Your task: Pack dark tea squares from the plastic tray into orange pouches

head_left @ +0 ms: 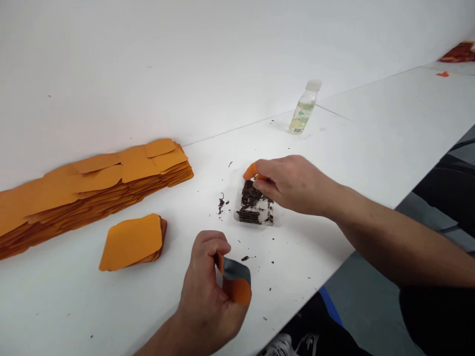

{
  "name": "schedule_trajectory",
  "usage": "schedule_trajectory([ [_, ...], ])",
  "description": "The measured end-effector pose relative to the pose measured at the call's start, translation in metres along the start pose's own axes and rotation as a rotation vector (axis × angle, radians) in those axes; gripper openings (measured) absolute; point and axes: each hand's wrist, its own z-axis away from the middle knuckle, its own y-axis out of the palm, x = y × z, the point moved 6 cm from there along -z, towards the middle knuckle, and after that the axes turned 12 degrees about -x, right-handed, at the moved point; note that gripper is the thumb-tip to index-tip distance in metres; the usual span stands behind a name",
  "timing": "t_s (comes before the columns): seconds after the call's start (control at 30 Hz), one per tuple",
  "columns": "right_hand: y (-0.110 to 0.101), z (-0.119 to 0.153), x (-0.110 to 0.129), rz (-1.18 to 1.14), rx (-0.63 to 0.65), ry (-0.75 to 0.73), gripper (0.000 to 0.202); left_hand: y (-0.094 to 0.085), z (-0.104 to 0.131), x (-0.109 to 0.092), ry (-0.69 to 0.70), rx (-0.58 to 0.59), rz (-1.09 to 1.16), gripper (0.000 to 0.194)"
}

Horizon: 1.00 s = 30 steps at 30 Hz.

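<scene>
My left hand (210,291) is closed around a bent orange piece (240,290) with a dark grey side, which looks like a thin sheet or pouch curled open toward the right. My right hand (293,183) reaches into a small clear plastic box (237,215), its thumb and fingers pinched together. Orange covers (251,171) sit on its fingertips. Dark brown thin strips (249,215) and flakes lie in the box. What the pinched fingers hold, if anything, is hidden.
A long row of stacked orange sheets (96,183) runs along the wall at left. A smaller orange stack (131,242) lies in front of it. A clear bottle (303,111) with a white cap stands behind the box. Dark crumbs (245,258) are scattered over the white table (297,257).
</scene>
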Motion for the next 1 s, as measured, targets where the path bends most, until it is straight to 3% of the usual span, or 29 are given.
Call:
schedule_trajectory([
  [0.07,-0.021,0.01,0.009,-0.104,-0.181,0.014,0.022,-0.001,-0.002,0.0,0.006,-0.018,-0.001,0.044],
  [0.13,-0.036,0.024,0.017,-0.347,-0.275,0.096,0.019,-0.001,-0.004,-0.001,0.021,-0.029,-0.001,0.046],
  [0.23,-0.033,0.04,0.028,-0.737,-0.143,0.24,0.021,-0.002,-0.006,-0.003,0.056,-0.021,-0.017,0.048],
  [0.33,-0.018,0.046,0.035,-0.849,0.043,0.31,0.022,-0.001,-0.006,-0.005,0.065,-0.002,-0.014,0.049],
  [0.5,-0.012,0.039,0.039,-0.707,0.079,0.245,0.025,0.002,-0.004,-0.004,0.041,0.059,0.013,0.053],
  [0.7,-0.025,0.04,0.051,-0.374,-0.103,0.095,0.029,0.008,-0.002,-0.002,-0.022,0.122,0.039,0.055],
  [1.0,-0.029,0.055,0.066,-0.09,-0.27,0.058,0.014,0.008,0.001,-0.002,-0.031,0.164,-0.01,0.068],
])
